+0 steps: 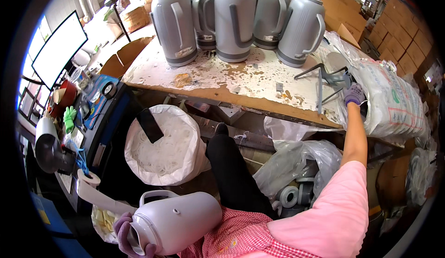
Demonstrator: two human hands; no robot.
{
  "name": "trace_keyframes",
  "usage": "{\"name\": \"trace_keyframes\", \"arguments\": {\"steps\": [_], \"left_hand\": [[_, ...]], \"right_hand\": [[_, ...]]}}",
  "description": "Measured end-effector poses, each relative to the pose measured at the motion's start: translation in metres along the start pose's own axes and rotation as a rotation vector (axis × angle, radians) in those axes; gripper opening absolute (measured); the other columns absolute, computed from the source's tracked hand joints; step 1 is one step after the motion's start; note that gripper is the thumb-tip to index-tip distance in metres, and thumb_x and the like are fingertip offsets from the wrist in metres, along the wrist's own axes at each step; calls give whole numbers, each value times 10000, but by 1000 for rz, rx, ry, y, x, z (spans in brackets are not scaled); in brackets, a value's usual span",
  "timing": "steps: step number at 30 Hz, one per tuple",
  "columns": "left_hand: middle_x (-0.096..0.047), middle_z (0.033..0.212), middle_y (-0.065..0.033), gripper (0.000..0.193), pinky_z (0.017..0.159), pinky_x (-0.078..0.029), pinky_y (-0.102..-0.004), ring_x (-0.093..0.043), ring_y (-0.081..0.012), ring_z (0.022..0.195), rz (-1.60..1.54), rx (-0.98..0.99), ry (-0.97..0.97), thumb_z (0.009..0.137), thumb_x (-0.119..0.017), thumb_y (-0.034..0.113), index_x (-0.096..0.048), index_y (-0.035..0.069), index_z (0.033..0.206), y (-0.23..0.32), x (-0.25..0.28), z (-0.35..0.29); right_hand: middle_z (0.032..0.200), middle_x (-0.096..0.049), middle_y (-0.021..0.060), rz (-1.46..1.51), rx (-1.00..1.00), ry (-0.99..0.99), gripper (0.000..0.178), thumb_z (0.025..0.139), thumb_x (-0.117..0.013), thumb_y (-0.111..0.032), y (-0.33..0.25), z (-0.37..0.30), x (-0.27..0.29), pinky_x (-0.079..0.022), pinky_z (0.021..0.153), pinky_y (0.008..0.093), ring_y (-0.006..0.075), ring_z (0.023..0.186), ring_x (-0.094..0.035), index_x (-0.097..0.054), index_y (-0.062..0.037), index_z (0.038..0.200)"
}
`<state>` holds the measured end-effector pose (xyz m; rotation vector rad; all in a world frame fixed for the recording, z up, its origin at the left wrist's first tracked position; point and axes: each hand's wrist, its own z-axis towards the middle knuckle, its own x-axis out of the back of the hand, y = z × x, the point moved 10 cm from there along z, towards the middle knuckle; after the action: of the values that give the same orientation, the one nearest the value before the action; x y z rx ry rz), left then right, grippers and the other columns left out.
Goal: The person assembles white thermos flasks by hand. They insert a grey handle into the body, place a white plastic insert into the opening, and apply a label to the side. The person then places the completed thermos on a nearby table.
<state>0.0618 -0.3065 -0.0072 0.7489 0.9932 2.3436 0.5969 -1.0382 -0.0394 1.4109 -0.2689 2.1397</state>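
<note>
My left hand (124, 235), in a purple glove, grips the neck of a grey thermos flask body (185, 221) that lies tilted across my lap. The flask's open mouth is toward that hand, and its side handle faces away from me. On the right my arm stretches out to the table. There my gloved right hand (354, 94) is closed at the end of a grey plastic handle (334, 78), one of a few loose handle pieces. Its fingertips are partly hidden. A white plastic sack (389, 96) lies right beside that hand.
Several grey thermos flasks (234, 22) stand on the worn white table (208, 82). Beneath it are a white-lined tub (194, 160) with a black phone (149, 125) on top, and a clear bag (278, 170) of grey rings. A paper roll (88, 179) and monitor (60, 52) are at left.
</note>
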Motion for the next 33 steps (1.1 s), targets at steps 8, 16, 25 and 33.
{"name": "trace_keyframes", "arguments": {"steps": [8,16,25,33], "left_hand": [[-487,1317,-270,774,1075,-388,-568,-474,-390,1244,77,-104,70,811,-625,479,-464,5,1402,9,27,-27],[-554,1116,-194,651,863,-514,-517,-595,-391,1026,235,-249,-145,751,-829,523,-549,133,1191,49,-37,-51],[-547,944,-157,567,650,-504,-421,-609,-335,814,130,-392,-70,616,-909,479,-579,105,886,68,-27,-76],[-598,1020,-139,382,754,-524,-425,-657,-334,892,19,-228,-102,765,-837,239,-628,103,1054,33,-15,-62]], "right_hand": [[837,-691,77,1414,12,273,383,955,-603,-368,-35,23,66,-488,672,342,223,735,-641,-677,-25,1109],[515,-289,-78,2486,349,-819,473,1038,-439,-567,-247,-365,212,-230,402,223,70,401,-261,-580,-119,987],[567,-324,-96,1930,-211,-2254,193,1011,-589,-283,-323,-628,194,-213,401,228,32,417,-272,-543,-136,896],[586,-398,-75,1781,433,-2429,311,1052,-525,-363,-316,-629,258,-297,439,211,24,454,-371,-596,-60,1042]]}}
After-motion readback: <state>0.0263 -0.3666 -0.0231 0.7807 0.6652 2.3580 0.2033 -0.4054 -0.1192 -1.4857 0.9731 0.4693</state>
